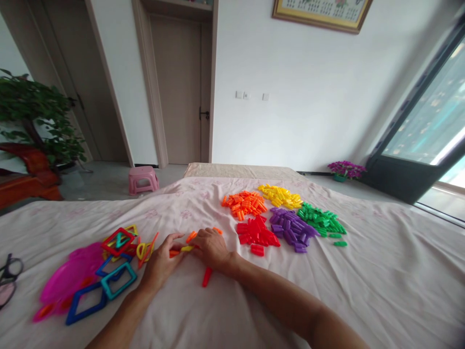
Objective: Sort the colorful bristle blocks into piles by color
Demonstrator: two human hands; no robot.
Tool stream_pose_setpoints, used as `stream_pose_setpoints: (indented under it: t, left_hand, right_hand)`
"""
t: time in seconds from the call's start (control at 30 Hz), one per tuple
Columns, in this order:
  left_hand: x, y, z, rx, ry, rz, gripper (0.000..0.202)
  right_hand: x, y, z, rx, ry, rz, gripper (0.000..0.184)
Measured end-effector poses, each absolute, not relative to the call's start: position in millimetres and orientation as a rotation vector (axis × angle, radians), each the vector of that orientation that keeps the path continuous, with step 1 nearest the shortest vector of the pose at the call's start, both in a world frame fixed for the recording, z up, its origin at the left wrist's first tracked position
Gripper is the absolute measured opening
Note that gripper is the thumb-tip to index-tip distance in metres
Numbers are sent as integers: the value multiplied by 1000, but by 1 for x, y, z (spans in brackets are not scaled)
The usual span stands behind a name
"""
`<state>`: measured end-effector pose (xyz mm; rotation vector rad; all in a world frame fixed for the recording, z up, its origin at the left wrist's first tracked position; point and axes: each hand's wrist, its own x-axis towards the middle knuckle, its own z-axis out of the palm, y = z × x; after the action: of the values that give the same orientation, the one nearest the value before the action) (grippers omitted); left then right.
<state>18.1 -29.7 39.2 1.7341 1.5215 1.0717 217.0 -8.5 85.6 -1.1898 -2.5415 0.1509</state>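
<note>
Both my hands meet over a pink bedsheet (381, 281). My left hand (162, 264) pinches a small orange peg between thumb and fingers. Knuckles up, my right hand (211, 248) is closed on a yellow peg (187, 248) that pokes out toward the left hand. Loose orange pegs (191, 236) lie just beyond the fingers, and a red peg (207, 277) lies under my right wrist. Farther right sit sorted piles: orange (244, 203), yellow (280, 195), red (257, 233), purple (291, 229) and green (320, 220).
Coloured frame tiles (118, 278) and a magenta plastic piece (69, 276) lie at the left. Glasses (9, 274) rest at the far left edge. Beyond the bed are a pink stool (143, 179), a door, a plant and a glass door at right.
</note>
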Motion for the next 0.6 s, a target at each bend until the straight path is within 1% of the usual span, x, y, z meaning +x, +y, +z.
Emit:
stream_pose_setpoints:
  t: [0.13,0.27,0.47,0.6]
  left_hand:
    - [16,-28,35,1706,1499,1096,51]
    - [11,-22,26,1737,1606,1112,48]
    - [9,-17,27,1791,1783,1179,42]
    - [10,-17,29,1812,1806,1136,42]
  right_hand:
    - [244,0,94,-1231,-2370,217,17]
    - [299,24,102,-1425,-2155,212,16]
    - [416,79,135,-1861,-1810,-81,25]
    - [464,101,154,-2054,-1499,-107,38]
